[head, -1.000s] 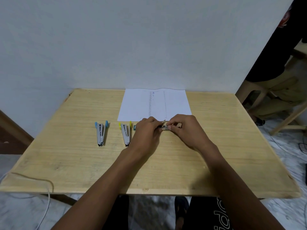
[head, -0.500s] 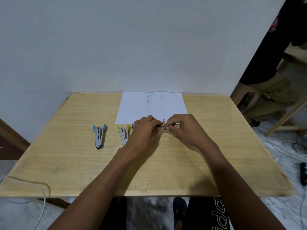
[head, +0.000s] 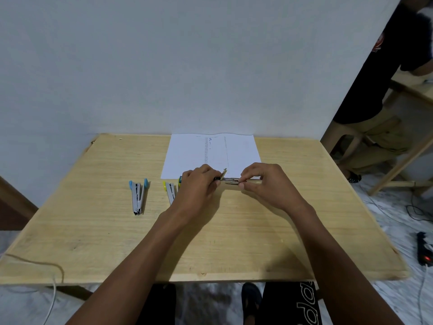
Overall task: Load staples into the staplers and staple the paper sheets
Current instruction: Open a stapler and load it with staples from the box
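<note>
- We hold a stapler (head: 229,180) between our hands, at the near edge of the paper (head: 210,156).
- Our left hand (head: 199,185) grips its left end; our right hand (head: 266,184) pinches its right end.

The light wooden table (head: 93,231) shows fine straight grain. The white paper sheet (head: 187,156) carries faint grey printed columns. The silver stapler with blue tips (head: 137,195) lies beside the silver stapler with yellow tips (head: 170,193).
</note>
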